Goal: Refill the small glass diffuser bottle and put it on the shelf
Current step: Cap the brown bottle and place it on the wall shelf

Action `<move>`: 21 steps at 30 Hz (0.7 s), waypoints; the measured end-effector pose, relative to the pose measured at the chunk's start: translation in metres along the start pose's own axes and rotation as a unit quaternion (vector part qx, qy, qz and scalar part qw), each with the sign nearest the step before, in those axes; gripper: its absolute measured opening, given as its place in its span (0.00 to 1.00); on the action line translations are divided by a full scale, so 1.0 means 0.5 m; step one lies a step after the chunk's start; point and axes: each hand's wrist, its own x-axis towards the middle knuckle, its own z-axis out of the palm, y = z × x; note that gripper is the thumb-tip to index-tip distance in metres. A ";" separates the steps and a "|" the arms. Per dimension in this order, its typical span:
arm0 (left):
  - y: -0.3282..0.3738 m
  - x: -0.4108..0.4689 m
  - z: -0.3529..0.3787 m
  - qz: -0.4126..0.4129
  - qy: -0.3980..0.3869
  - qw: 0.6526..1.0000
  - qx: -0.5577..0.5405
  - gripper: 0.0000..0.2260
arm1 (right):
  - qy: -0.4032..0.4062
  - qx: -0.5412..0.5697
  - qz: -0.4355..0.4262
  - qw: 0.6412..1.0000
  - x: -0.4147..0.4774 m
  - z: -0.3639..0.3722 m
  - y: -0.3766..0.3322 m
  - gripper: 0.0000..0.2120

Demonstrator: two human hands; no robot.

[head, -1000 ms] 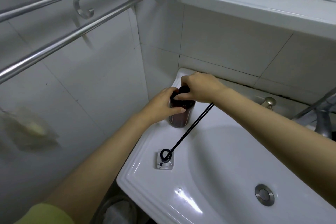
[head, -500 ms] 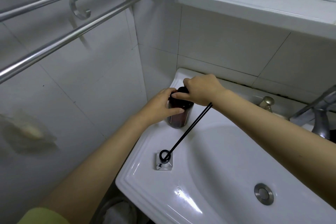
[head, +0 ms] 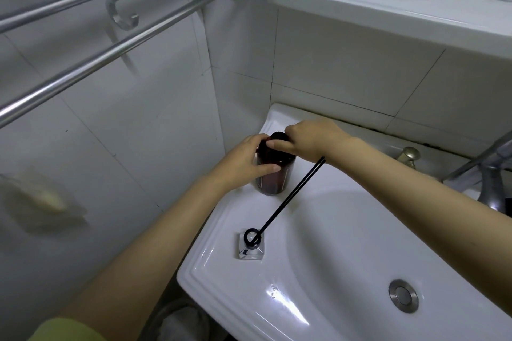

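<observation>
One small glass diffuser bottle (head: 251, 247) stands upright, mouth up, on the sink rim (head: 221, 279), nearer the person than both hands and beside the left forearm. Two black sticks (head: 291, 196) lean out of its mouth, their long axis slanting away toward the right wrist. One brown refill bottle (head: 273, 177) stands upright between the hands. The left hand (head: 241, 165) grips its body and the right hand (head: 310, 138) pinches its black cap (head: 278, 136). More of the cap shows than half a second ago, and both bottles stand where they were.
</observation>
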 end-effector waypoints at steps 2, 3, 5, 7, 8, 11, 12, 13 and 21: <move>0.000 0.000 0.000 -0.002 0.001 1.000 -0.002 0.28 | 0.017 0.032 -0.002 0.999 -0.004 0.002 0.006 0.25; 0.000 -0.001 0.001 -0.002 0.001 1.000 -0.002 0.28 | 0.031 0.062 -0.007 0.998 -0.007 0.002 0.011 0.25; 0.000 0.000 0.002 -0.002 0.002 1.000 -0.002 0.28 | 0.038 0.098 -0.044 0.994 -0.013 -0.001 0.017 0.24; 0.000 0.001 0.002 -0.004 0.002 1.000 0.001 0.29 | 0.039 0.093 -0.085 0.991 -0.014 -0.003 0.016 0.20; 0.001 0.002 0.002 -0.004 0.002 1.000 0.002 0.29 | 0.043 0.082 -0.087 0.992 -0.012 -0.004 0.014 0.19; 0.001 0.002 0.003 -0.002 -0.001 1.000 0.005 0.28 | 0.052 0.040 -0.035 0.997 -0.004 -0.002 0.004 0.21; 0.001 0.001 0.002 -0.002 0.000 1.000 0.004 0.28 | 0.049 0.025 -0.016 0.998 -0.002 -0.001 0.002 0.22; 0.002 0.001 0.002 -0.003 0.002 1.000 0.002 0.28 | 0.044 0.016 -0.002 0.999 -0.002 -0.001 0.001 0.24; 0.001 0.002 0.003 -0.003 0.007 1.000 0.001 0.29 | 0.046 0.088 -0.078 0.992 -0.006 0.007 0.013 0.19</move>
